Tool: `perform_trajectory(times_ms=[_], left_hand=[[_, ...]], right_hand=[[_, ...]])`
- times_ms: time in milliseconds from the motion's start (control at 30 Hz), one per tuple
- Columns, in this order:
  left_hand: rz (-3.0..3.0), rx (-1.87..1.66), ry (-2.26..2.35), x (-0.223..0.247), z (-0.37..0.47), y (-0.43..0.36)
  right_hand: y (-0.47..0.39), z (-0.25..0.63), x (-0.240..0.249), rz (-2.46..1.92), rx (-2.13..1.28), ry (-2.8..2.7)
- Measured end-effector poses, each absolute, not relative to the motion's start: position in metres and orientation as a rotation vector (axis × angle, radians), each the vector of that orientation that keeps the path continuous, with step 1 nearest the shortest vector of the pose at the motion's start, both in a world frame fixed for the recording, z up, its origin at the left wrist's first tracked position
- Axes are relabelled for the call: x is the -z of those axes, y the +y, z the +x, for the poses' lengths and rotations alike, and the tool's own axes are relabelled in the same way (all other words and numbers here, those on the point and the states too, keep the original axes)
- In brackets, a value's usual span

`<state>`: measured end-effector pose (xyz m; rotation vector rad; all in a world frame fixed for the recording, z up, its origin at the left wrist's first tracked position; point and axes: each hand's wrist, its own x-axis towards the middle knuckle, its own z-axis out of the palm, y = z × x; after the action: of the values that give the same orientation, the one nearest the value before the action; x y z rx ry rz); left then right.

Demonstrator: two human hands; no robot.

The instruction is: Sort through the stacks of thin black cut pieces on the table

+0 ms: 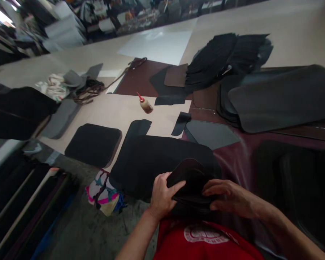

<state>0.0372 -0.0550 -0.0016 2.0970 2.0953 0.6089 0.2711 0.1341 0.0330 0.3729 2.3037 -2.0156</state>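
Note:
Close to my red shirt, a dark folded piece is held between my two hands, its upper edge curving up. My left hand grips its left side, with the index finger lying across the front. At its right side, the bent fingers of my right hand hold or touch the edge; the fingertips are partly lost against the dark material. Beneath and beyond lies a large black sheet on the table. A glue-like bottle with a red tip lies farther forward.
A stack of black pieces sits at left on the pale board. Grey panels and black strips are piled at right. Fabric rolls and a colourful bag are below the table's left edge.

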Motion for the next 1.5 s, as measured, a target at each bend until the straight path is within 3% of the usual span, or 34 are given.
perform_trajectory(times_ms=[200, 533, 733, 900, 1067, 1500], left_hand=[[2.102, -0.575, 2.092, 0.005, 0.037, -0.057], [2.188, -0.621, 2.103, 0.009, 0.035, -0.061], [2.262, -0.67, 2.077, 0.007, 0.035, -0.059], [2.202, -0.634, 2.06, 0.008, 0.034, -0.059], [2.177, -0.597, 2.044, 0.007, 0.033, -0.059], [2.198, -0.604, 2.05, 0.005, 0.035, -0.057]], right_hand=[[0.136, 0.267, -0.03, 0.409, 1.984, 2.313], [0.115, 0.245, -0.008, 1.131, 1.715, 2.644], [0.111, 0.241, -0.003, 1.319, 1.598, 2.602], [0.12, 0.259, -0.018, 1.064, 1.675, 2.855], [0.127, 0.275, -0.036, 0.522, 1.832, 2.619], [0.12, 0.272, -0.018, 0.592, 1.693, 2.712]])
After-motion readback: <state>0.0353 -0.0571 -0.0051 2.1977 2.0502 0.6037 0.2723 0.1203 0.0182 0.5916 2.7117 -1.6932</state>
